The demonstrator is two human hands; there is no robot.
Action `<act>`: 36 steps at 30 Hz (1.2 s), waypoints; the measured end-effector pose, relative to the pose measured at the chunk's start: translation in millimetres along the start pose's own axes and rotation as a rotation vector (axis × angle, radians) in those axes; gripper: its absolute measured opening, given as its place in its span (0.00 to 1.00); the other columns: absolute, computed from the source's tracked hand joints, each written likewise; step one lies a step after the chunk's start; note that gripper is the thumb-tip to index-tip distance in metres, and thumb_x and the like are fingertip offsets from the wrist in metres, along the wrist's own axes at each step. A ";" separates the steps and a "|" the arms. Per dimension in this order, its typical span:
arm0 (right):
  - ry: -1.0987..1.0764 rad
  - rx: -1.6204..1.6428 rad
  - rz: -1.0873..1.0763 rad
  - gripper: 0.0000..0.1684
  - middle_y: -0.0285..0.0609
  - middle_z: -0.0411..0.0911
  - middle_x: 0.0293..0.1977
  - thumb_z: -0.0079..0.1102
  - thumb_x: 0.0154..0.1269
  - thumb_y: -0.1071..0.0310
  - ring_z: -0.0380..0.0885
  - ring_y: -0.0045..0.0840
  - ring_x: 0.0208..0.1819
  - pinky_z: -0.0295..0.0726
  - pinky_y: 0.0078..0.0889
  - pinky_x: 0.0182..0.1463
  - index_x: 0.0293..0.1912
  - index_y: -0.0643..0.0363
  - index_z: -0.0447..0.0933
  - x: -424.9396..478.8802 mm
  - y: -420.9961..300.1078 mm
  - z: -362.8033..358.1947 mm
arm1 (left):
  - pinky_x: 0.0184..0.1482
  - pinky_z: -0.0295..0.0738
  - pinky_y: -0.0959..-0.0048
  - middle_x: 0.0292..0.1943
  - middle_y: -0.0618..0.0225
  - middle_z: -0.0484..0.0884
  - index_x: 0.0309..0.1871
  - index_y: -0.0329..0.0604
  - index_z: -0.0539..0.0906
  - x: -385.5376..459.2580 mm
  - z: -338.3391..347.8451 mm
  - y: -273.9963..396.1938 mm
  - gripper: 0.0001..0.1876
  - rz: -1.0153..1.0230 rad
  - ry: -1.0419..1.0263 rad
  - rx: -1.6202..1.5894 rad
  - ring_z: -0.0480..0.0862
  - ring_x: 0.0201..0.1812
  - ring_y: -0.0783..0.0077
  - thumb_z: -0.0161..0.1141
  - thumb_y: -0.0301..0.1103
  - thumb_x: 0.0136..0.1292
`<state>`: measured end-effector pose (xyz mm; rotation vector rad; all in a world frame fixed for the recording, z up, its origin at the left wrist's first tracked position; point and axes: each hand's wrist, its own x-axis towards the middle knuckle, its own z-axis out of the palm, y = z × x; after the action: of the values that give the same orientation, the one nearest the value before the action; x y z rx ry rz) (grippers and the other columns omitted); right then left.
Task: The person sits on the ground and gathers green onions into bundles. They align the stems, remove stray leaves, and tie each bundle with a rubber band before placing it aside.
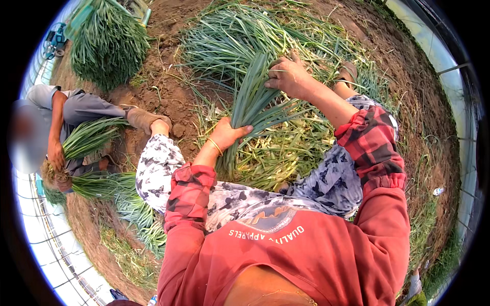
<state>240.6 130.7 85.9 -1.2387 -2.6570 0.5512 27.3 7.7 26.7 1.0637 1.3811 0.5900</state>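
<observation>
My left hand (228,137), a bangle at its wrist, is closed around a bunch of long green leaves (250,103), perhaps scallions or garlic chives, held across the space between my legs. My right hand (287,76) is at the upper right side of the bunch, its fingers bent against the leaf ends; whether it pinches any leaf is unclear. Beyond my hands lies a large heap of the same green plants (226,42) on the soil. Yellowish stripped leaves (283,157) cover the ground beneath the bunch, between my legs.
At the left a co-worker (57,114) sits holding green plants (92,139). More bundles (138,214) lie beside my left leg. A big stack of greens (109,49) stands at the upper left, next to a green crate (78,19). Brown soil (176,103) lies between.
</observation>
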 end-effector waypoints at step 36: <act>0.937 0.639 0.456 0.13 0.40 0.78 0.22 0.60 0.55 0.62 0.74 0.23 0.26 0.73 0.29 0.36 0.25 0.63 0.79 31.2 88.5 -25.3 | 0.22 0.71 0.79 0.27 0.70 0.77 0.38 0.37 0.77 0.1 4.3 29.5 0.17 0.060 0.180 -0.195 0.74 0.21 0.79 0.67 0.38 0.51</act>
<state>290.4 213.3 74.0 -1.3941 -1.3034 0.5994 38.5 19.9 51.5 0.9140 1.4175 0.8638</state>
